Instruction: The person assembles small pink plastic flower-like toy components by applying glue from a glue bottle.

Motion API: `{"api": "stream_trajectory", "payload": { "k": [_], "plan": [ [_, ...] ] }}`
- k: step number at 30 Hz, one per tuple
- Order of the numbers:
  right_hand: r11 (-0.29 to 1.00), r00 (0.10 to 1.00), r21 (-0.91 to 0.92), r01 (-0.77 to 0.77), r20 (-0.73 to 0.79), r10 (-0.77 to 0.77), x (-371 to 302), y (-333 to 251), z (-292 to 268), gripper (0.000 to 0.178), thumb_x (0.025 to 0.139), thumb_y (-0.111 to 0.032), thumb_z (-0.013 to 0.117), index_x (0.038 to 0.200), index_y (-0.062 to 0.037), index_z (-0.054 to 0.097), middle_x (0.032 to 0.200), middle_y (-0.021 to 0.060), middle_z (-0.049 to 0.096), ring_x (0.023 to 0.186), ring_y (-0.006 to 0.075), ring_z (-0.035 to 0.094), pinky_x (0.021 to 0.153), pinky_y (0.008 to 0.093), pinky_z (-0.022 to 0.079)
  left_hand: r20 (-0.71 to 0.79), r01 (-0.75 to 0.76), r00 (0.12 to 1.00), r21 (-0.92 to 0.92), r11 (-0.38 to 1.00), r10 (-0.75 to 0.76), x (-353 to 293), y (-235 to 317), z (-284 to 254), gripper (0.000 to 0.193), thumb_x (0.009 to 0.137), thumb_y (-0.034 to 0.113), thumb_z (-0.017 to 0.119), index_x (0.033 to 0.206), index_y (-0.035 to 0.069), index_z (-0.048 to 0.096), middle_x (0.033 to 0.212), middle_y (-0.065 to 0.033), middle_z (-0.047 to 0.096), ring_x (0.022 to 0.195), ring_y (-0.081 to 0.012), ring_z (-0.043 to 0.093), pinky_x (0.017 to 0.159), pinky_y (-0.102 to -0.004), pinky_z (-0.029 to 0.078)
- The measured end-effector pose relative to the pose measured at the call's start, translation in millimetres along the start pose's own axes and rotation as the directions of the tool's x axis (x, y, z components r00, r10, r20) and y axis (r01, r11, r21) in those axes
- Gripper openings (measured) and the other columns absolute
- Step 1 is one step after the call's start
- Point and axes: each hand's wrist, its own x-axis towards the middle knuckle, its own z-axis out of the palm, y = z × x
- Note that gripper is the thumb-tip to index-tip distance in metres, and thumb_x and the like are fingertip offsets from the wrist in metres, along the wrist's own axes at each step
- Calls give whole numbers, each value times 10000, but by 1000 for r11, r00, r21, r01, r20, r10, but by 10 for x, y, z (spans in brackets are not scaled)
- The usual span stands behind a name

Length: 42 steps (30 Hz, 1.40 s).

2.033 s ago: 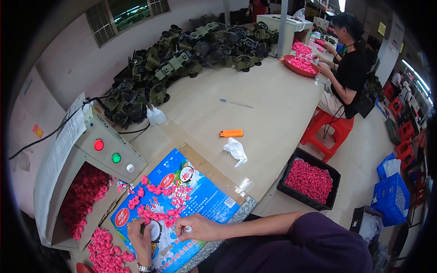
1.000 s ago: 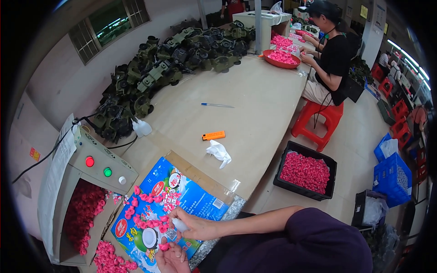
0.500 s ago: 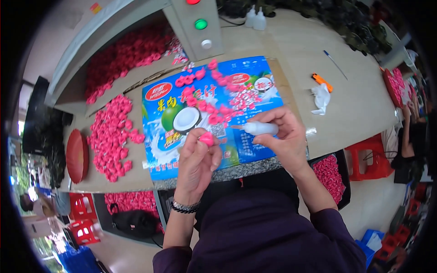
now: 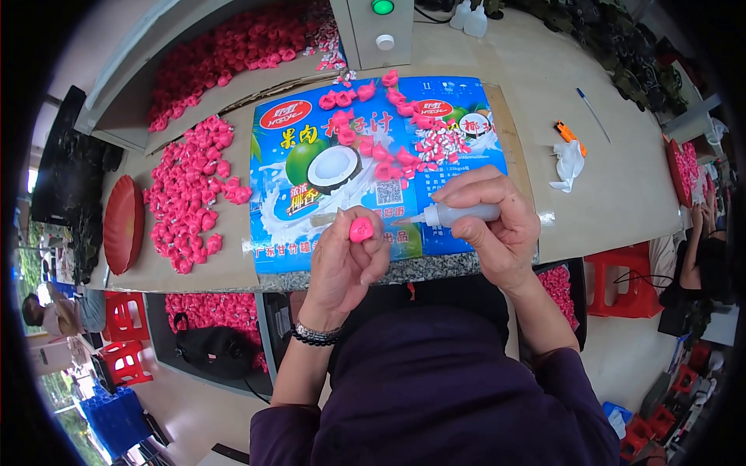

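Wearing a dark purple shirt (image 4: 435,373) and, on the left wrist, a beaded bracelet (image 4: 317,335). Pinching a small pink piece (image 4: 361,229) between the fingertips of the left hand (image 4: 342,264), over the near edge of the worktop (image 4: 622,182). Gripping a white squeeze bottle (image 4: 462,213) in the right hand (image 4: 501,229), aiming its nozzle leftward at the piece without touching it. Working over a blue printed sheet (image 4: 334,167) bearing loose pink pieces (image 4: 381,151) and a cluster of tiny pale bits (image 4: 441,147). Having a pink heap (image 4: 186,198) just left of the sheet and a red dish (image 4: 124,225) farther left. Having, off to the right, a crumpled white tissue (image 4: 569,165), an orange item (image 4: 569,136) beside it, too small to identify, and a pen (image 4: 593,115). Facing, beyond the sheet, a grey housing (image 4: 357,43) with a green button (image 4: 381,7), and two white bottles (image 4: 475,20) to its right.
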Motion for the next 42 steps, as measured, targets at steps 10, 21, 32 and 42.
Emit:
{"api": "stream_trajectory", "payload": {
  "k": [10, 21, 32, 42],
  "plan": [
    [998, 994, -40, 53, 100, -49, 9, 18, 51, 251, 862, -195, 696, 988, -3, 598, 983, 139, 640, 897, 176, 608, 757, 279, 493, -154, 93, 985, 49, 994, -84, -33, -7, 87, 472, 1035, 449, 272, 900, 59, 502, 667, 3, 396, 428, -90, 339, 416, -231, 256],
    [996, 995, -58, 61, 87, -56, -6, 12, 72, 214, 811, -112, 718, 964, -7, 611, 906, 130, 660, 830, 256, 637, 716, 332, 509, -146, 95, 986, 65, 993, -85, -50, -12, 77, 471, 1036, 446, 270, 907, 54, 495, 673, 0, 403, 431, -91, 341, 423, -233, 259],
    [995, 996, -68, 76, -37, -79, -40, -26, 77, 224, 803, -113, 729, 967, -1, 625, 914, 130, 656, 850, 236, 644, 717, 311, 513, -64, -145, 985, 174, 974, 158, 7, -37, 73, 301, 963, 336, 549, 1040, 47, 522, 855, -18, 525, 660, -116, 491, 556, -226, 353],
    [995, 997, -69, 69, -31, -71, -69, 30, 86, 217, 800, -86, 727, 968, 3, 623, 914, 133, 649, 846, 238, 641, 712, 311, 512, -56, -225, 970, 151, 963, 235, 12, -43, 68, 193, 928, 161, 620, 1047, 37, 533, 975, -49, 577, 746, -129, 531, 639, -256, 405]
  ]
}}
